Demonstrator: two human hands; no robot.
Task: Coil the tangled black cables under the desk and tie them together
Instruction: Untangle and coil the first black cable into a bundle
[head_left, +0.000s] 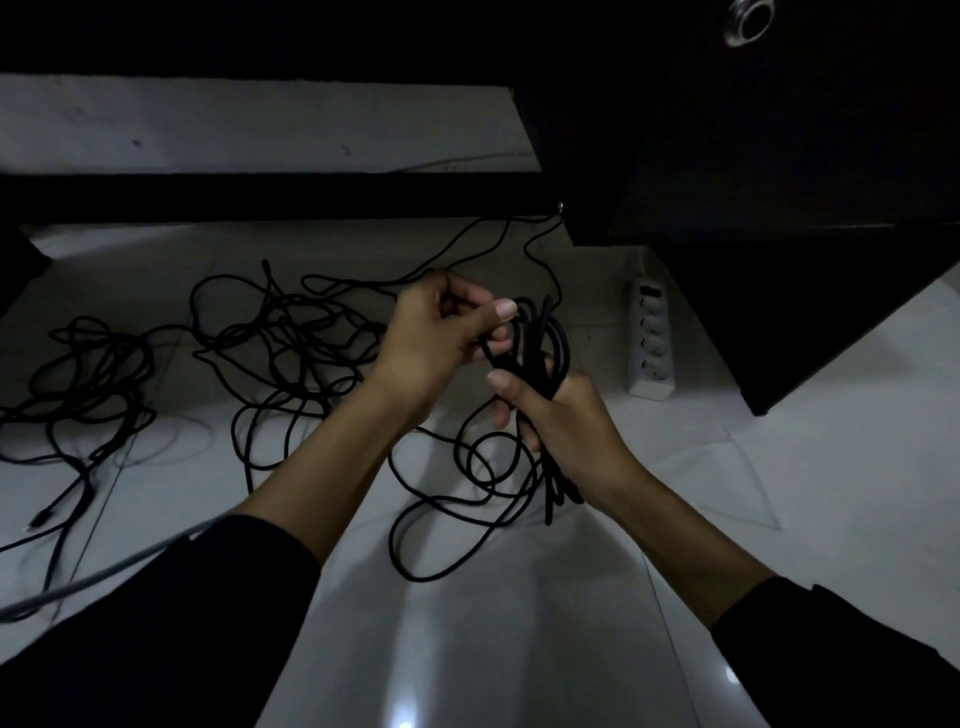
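A bundle of folded black cable loops (540, 343) stands upright in my right hand (556, 415), whose fingers and thumb curl round its middle. The bundle's lower ends hang below that hand. My left hand (441, 338) is just left of the bundle's top, pinching a strand of the same cable between thumb and fingers. A loose tail of the cable (457, 499) lies in loops on the white floor under my hands. More tangled black cables (291, 338) spread across the floor to the left, with another heap (88, 374) at the far left.
A white power strip (649, 343) lies on the floor right of my hands. A black desk cabinet (789, 208) stands at the right, and a dark crossbar (260, 197) runs along the back. A grey cable (104, 571) crosses my left sleeve.
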